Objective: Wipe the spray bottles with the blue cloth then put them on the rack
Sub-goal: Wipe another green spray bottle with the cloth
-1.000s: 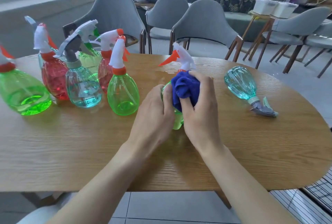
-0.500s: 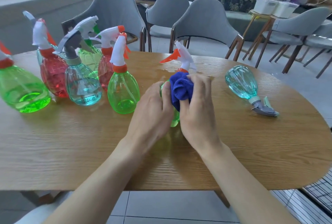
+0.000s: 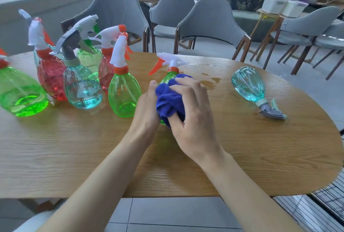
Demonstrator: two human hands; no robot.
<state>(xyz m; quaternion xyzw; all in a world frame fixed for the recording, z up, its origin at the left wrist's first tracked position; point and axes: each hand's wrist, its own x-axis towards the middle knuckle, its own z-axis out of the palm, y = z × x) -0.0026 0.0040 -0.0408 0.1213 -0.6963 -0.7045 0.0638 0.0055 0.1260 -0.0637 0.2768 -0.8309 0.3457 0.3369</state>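
A green spray bottle (image 3: pixel 168 77) with a white and orange trigger head stands at the middle of the wooden table (image 3: pixel 242 148). My left hand (image 3: pixel 147 109) grips its left side. My right hand (image 3: pixel 193 112) holds the bunched blue cloth (image 3: pixel 167 99) against the bottle's front, which hides most of the body. A teal bottle (image 3: pixel 248 86) lies on its side to the right, its grey head pointing at me. Several more bottles stand in a cluster at the left, the nearest one green (image 3: pixel 123 92).
Small puddles of water (image 3: pixel 209 82) lie on the table just behind my right hand. Grey chairs (image 3: pixel 208 21) stand behind the table. A black wire rack edge (image 3: pixel 327 200) shows at the lower right, below the table's edge.
The cloth under my right hand has slid down from the bottle's shoulder over its front. The bottle's trigger head has turned a little. My left hand stays on the bottle.
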